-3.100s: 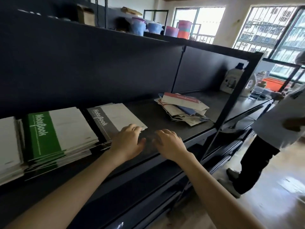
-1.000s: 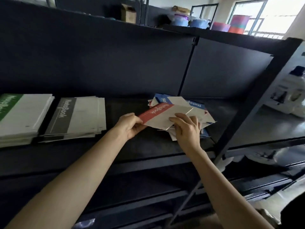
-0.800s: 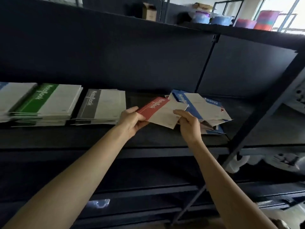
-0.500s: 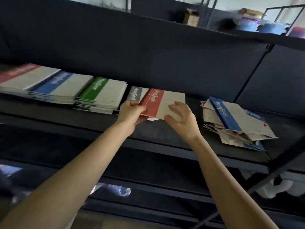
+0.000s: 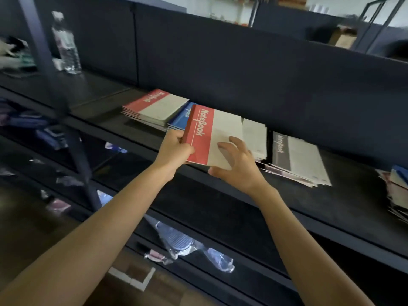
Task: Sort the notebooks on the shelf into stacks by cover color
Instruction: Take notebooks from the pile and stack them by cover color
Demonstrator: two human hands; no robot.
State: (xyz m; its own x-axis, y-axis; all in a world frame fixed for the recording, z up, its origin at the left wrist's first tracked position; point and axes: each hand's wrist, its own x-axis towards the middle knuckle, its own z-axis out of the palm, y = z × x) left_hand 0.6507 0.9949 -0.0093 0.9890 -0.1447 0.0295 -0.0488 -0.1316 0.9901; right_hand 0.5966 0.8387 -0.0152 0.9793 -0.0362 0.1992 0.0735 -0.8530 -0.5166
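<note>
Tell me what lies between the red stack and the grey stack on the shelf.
Head view: a blue stack and a second stack, its colour band hidden by the held red notebook.

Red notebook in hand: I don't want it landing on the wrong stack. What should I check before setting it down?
1. Grip: the left hand grips the red notebook at its spine edge. Ok.
2. Support: the right hand has its fingers spread over the cover; whether it holds the notebook, cannot tell.
3. Colour match: the red stack at the left end of the row has the same red band. Ok.
4. Position: the notebook is held in front of the blue stack, not over the red one. Not ok.
5. Landing spot: the top of the red stack is bare. Ok.
</note>
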